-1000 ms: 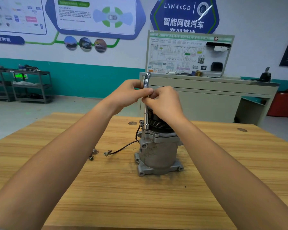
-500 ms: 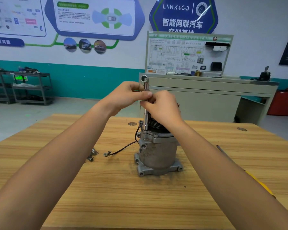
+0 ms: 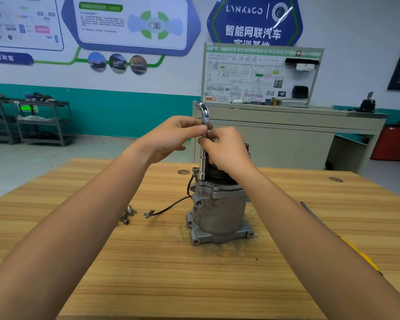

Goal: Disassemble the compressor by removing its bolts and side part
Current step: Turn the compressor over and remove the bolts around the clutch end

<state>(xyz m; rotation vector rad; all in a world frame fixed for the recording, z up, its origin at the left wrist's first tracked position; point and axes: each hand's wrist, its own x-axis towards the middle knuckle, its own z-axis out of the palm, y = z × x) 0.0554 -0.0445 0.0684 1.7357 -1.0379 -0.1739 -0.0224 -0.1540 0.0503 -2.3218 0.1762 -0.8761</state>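
Note:
A grey metal compressor point(image 3: 218, 215) stands upright on the wooden table point(image 3: 171, 273), its black pulley end on top, partly hidden behind my right hand. A chrome socket wrench point(image 3: 203, 158) stands vertically on a bolt at the compressor's upper left flange. My left hand point(image 3: 171, 137) pinches the wrench shaft just below its bent head. My right hand point(image 3: 226, 151) grips the shaft a little lower, fingers curled round it. A black wire point(image 3: 171, 206) runs from the compressor to the left. Loose bolts point(image 3: 127, 214) lie on the table left of it.
A yellow-handled tool point(image 3: 356, 250) lies on the table at the right, partly under my right forearm. Behind the table stand a grey cabinet with a wiring display board point(image 3: 261, 75) and, at the left, dark shelving point(image 3: 32, 121).
Both hands stay on the upright wrench; its bent head has turned slightly and my fingers have shifted on the shaft. The yellow-handled tool has come into view at the right.

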